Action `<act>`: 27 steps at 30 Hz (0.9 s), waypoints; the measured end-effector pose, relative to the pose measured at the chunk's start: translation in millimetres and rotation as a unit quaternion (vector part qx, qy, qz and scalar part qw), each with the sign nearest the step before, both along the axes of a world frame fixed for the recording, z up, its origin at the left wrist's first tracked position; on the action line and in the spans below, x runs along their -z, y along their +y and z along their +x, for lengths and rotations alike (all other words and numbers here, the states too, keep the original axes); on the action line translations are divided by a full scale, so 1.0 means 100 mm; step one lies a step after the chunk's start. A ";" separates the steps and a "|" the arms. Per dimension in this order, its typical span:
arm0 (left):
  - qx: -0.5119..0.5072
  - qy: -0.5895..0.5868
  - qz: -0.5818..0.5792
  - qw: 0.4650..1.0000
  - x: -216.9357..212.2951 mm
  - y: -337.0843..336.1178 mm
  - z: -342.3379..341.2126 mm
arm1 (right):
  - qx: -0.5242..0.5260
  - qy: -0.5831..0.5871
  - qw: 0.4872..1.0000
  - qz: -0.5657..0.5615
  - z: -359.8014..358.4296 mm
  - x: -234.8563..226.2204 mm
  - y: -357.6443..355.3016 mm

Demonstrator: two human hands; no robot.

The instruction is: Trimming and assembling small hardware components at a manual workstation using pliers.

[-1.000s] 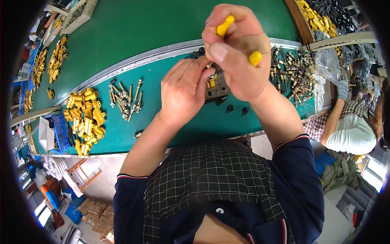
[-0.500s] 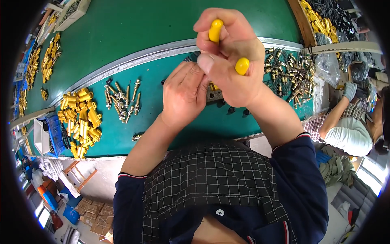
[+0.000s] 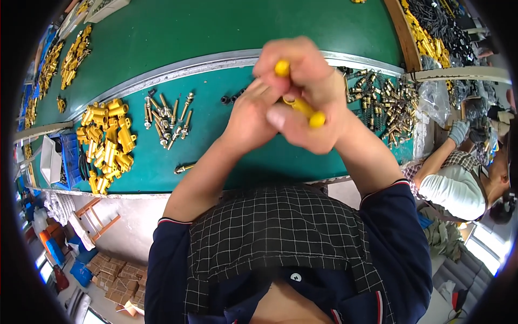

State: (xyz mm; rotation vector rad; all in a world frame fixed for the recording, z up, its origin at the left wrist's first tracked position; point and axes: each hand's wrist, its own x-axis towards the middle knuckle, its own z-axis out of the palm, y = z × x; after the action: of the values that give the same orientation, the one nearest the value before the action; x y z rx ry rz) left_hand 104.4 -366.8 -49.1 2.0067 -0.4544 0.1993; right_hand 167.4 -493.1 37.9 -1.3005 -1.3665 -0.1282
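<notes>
My right hand (image 3: 324,92) is closed around pliers with yellow handles (image 3: 303,109). The two handle ends stick out toward me, spread apart, and the jaws are hidden behind my fingers. Touching it on the left, my left hand (image 3: 251,113) has its fingers pinched together. Whatever lies between those fingers is out of sight. Both hands are over the green table (image 3: 280,167). Small dark round parts (image 3: 229,99) lie just beyond my left hand.
Yellow metal housings (image 3: 110,143) lie heaped at left, beside brass-coloured stems (image 3: 168,121). One stem (image 3: 183,168) lies apart near the front edge. Springs and brass fittings (image 3: 383,102) are piled at right. A metal rail (image 3: 162,78) crosses behind; a co-worker (image 3: 453,178) sits at right.
Both hands and the pliers have come lower in the view, nearer my body, and my right hand is blurred. A grey metal block seen beneath my hands earlier is now hidden.
</notes>
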 end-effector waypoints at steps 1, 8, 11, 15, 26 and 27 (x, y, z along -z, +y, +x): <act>0.005 -0.009 -0.012 1.000 0.03 0.01 0.00 | -0.003 0.000 1.000 -0.001 0.00 -0.02 -0.01; -0.047 -0.049 -0.009 0.998 -0.07 -0.08 0.01 | -0.035 0.303 0.950 0.063 -0.07 -0.01 -0.21; -0.046 -0.050 -0.012 0.998 -0.04 -0.09 0.00 | -0.047 0.244 0.968 -0.021 0.00 -0.15 -0.28; -0.045 -0.049 -0.013 0.998 -0.06 -0.10 0.01 | -0.012 0.204 0.977 -0.052 -0.11 -0.08 -0.28; -0.099 -0.081 0.000 0.992 0.07 -0.11 0.01 | 0.034 0.266 0.952 0.150 -0.02 -0.26 -0.48; -0.100 -0.063 -0.001 0.993 0.09 -0.11 -0.01 | 0.027 0.338 0.910 0.239 -0.02 -0.28 -0.48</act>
State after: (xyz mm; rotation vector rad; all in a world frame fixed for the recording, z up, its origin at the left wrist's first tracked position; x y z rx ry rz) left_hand 103.4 -377.7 -57.9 2.0442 -0.3310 0.4520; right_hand 165.3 -541.3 66.3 -0.8425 -0.6440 -0.0369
